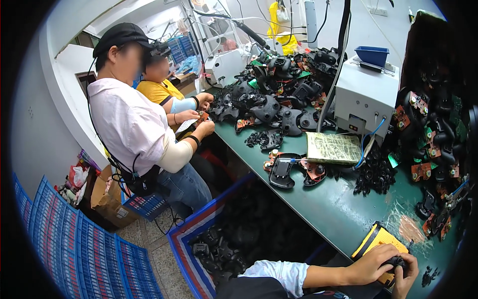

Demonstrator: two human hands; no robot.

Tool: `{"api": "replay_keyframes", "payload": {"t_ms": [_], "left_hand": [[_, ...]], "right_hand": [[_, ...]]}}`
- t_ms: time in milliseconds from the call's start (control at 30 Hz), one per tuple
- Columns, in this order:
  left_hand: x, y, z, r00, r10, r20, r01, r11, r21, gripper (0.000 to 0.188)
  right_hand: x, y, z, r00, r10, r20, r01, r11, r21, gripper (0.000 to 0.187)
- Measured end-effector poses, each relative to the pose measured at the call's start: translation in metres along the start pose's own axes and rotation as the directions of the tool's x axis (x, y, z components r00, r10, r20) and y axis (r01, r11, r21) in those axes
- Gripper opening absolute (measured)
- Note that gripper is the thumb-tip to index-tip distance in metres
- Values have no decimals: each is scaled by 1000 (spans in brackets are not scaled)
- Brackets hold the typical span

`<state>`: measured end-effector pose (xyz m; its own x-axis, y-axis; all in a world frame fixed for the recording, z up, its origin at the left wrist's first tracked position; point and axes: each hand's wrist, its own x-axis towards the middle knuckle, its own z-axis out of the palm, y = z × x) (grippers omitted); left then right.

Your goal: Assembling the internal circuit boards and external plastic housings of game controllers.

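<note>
At the lower right, my left hand (372, 264) and my right hand (406, 277) meet at the table's near edge. Both have their fingers closed on a small black plastic part (395, 262), largely covered by the fingers. Beneath them lies a yellow block with a black stripe (373, 240), partly hidden by my left hand. Small black pieces (429, 275) lie to the right of my hands. Farther along the table, an opened game controller (282, 173) rests beside a shell half with a red circuit board (314, 172).
Controllers and circuit boards heap across the green table (308, 209) at the back and right. A grey machine (367, 92) stands there, near a wrapped pad (332, 148). Below is a blue-rimmed bin (181, 249) of black shells. Two people work at left, one holding a circuit board (201, 117).
</note>
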<state>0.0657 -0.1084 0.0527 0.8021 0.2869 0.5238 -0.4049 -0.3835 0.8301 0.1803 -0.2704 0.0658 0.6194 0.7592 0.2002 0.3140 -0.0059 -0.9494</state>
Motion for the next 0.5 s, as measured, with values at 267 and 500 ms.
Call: {"api": "replay_keyframes", "payload": {"t_ms": [267, 500], "left_hand": [[16, 10, -31, 975, -159, -153, 121, 965, -233, 36], [18, -5, -41, 861, -507, -32, 349, 636, -688, 42]], "right_hand": [[27, -32, 11, 989, -147, 25, 137, 962, 236, 85], [41, -16, 44, 994, 102, -38, -83, 936, 343, 71]]}}
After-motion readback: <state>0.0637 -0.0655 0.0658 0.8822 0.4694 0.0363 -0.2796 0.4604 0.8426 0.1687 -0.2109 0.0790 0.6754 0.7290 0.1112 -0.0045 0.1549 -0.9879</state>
